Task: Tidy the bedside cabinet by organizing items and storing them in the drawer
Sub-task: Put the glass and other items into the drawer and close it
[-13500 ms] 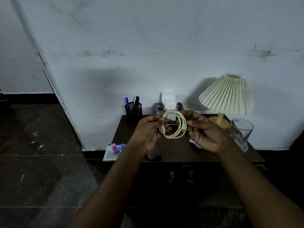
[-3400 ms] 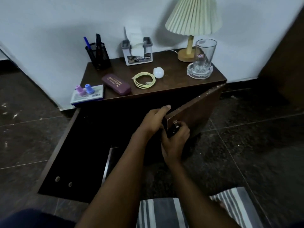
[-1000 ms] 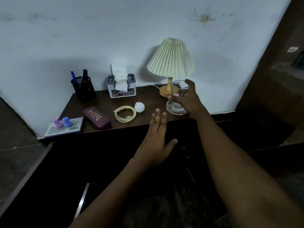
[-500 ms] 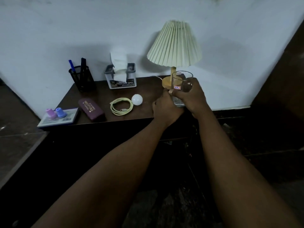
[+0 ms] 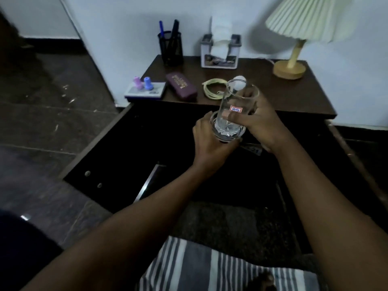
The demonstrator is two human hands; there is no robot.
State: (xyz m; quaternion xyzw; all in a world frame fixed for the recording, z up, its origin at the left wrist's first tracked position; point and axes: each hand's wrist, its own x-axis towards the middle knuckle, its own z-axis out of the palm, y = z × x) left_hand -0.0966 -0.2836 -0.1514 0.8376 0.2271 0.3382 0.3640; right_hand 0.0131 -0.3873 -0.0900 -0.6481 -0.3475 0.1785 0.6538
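Note:
A clear drinking glass (image 5: 237, 101) with a small red-edged sticker stands in a clear glass coaster dish (image 5: 227, 131). Both are lifted in front of the dark cabinet top (image 5: 273, 91), over the open dark compartment (image 5: 147, 143). My right hand (image 5: 258, 120) wraps the glass's side. My left hand (image 5: 210, 143) cups the dish from below. On the top lie a coiled yellow-green cable (image 5: 213, 89), a purple case (image 5: 181, 87) and a white ball (image 5: 239, 80), partly hidden behind the glass.
At the back stand a black pen holder (image 5: 170, 48), a tissue holder (image 5: 220, 52) and a pleated lamp (image 5: 294, 61). A flat pad with two small bottles (image 5: 144, 90) overhangs the left end. An open door panel (image 5: 92, 148) juts left. Striped cloth (image 5: 210, 267) lies below.
The glass and its dish have come off the cabinet top, forward and down over the open compartment, in both hands. The view has tilted down and left.

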